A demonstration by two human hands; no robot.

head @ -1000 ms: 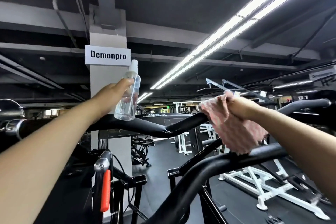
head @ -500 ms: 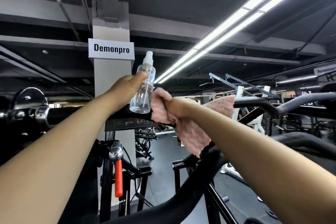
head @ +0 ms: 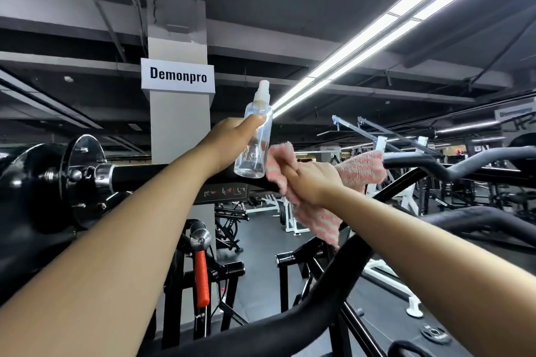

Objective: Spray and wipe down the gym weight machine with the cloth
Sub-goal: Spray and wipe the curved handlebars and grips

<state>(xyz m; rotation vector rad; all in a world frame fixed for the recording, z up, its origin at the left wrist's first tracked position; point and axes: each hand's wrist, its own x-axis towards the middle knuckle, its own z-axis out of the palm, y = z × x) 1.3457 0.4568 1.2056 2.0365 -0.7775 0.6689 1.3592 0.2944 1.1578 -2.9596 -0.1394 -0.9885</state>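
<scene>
My left hand [head: 229, 142] grips a clear spray bottle [head: 256, 142] upright, its white nozzle up, just above the black upper bar [head: 150, 175] of the weight machine. My right hand [head: 311, 180] grips a pink-and-white striped cloth [head: 362, 171] bunched around that bar, right next to the bottle's base. Part of the cloth hangs below the hand. A second curved black bar [head: 333, 284] of the machine crosses low in front of my arms.
A grey pillar [head: 179, 124] with a "Demonpro" sign stands behind the machine. A chrome-and-black pivot hub [head: 72, 174] sits at the bar's left end. An orange-handled lever [head: 201, 278] hangs below. White and black gym frames fill the floor to the right.
My right hand slid the cloth leftward along the upper bar, from its right bend to beside the bottle. The left hand kept the bottle raised in much the same spot.
</scene>
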